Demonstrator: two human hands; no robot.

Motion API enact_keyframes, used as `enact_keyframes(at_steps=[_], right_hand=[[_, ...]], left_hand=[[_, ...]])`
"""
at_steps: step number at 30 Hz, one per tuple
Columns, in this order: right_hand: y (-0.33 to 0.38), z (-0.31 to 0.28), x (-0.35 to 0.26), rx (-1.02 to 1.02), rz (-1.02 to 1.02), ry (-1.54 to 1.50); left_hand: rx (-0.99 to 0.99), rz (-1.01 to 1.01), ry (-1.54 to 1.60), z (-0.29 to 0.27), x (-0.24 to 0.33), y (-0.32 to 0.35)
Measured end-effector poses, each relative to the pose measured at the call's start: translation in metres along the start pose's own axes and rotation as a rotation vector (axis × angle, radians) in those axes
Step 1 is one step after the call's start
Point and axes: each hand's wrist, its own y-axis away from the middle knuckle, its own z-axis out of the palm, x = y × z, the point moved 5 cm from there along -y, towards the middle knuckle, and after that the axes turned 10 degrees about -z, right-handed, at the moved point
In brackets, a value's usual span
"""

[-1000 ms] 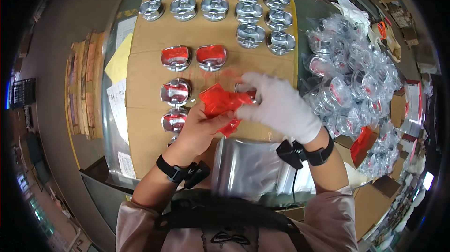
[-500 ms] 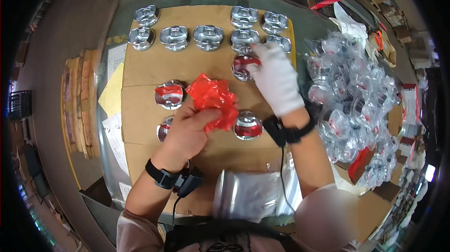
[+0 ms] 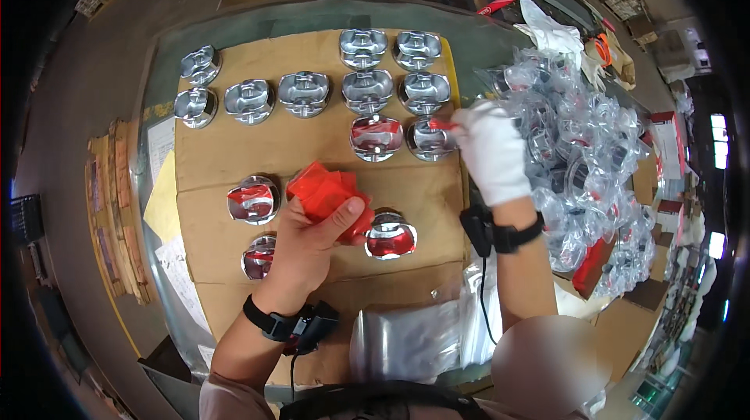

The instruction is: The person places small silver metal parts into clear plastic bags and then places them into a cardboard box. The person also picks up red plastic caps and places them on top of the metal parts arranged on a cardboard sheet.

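Note:
My bare left hand (image 3: 307,246) is closed round a stack of red plastic packets (image 3: 322,189), held above the middle of the cardboard sheet. My right hand (image 3: 494,153), in a white glove, pinches a single red packet (image 3: 442,125) at the upper rim of a metal piston (image 3: 428,143) near the sheet's right edge. Left of that, another piston (image 3: 376,139) has a red packet in its hollow. Packets also lie in a piston (image 3: 254,201) left of my left hand, one below it (image 3: 258,257), and one to its right (image 3: 391,236).
Several bare pistons (image 3: 305,93) stand in rows across the far part of the cardboard (image 3: 297,139). Clear plastic bags (image 3: 406,338) lie at the near edge. A heap of bagged pistons (image 3: 578,154) covers the right side of the bench. Papers (image 3: 183,271) lie along the left edge.
My right hand has moved right from one piston, leaving a red packet in it, and now holds another packet at the neighbouring piston. My left hand still grips the stack. The view has shifted.

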Motion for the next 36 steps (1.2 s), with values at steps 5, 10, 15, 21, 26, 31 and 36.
enact_keyframes(at_steps=[5,10,15,21,26,31,36], right_hand=[[-0.002,0.001,-0.008,0.105,-0.088,-0.247],[0.009,0.022,0.002,0.042,-0.041,-0.204],[0.012,-0.029,-0.037,0.178,0.148,-0.375],[0.019,-0.022,-0.059,-0.058,0.24,-1.047],[-0.056,-0.002,0.008,0.156,-0.033,-0.105],[-0.058,0.002,-0.018,0.257,-0.092,-0.044],[-0.02,-0.036,-0.089,-0.204,0.067,-0.934]], left_hand=[[-0.135,-0.141,0.263,0.012,0.003,0.003],[-0.184,-0.17,0.35,0.017,0.002,0.006],[-0.119,-0.065,0.118,0.014,0.002,0.0],[-0.021,0.049,0.064,0.01,0.005,-0.003],[0.011,0.04,0.099,0.004,0.01,0.0],[-0.108,0.004,0.324,0.004,0.019,0.002],[-0.056,0.054,0.031,-0.002,0.014,-0.003]])
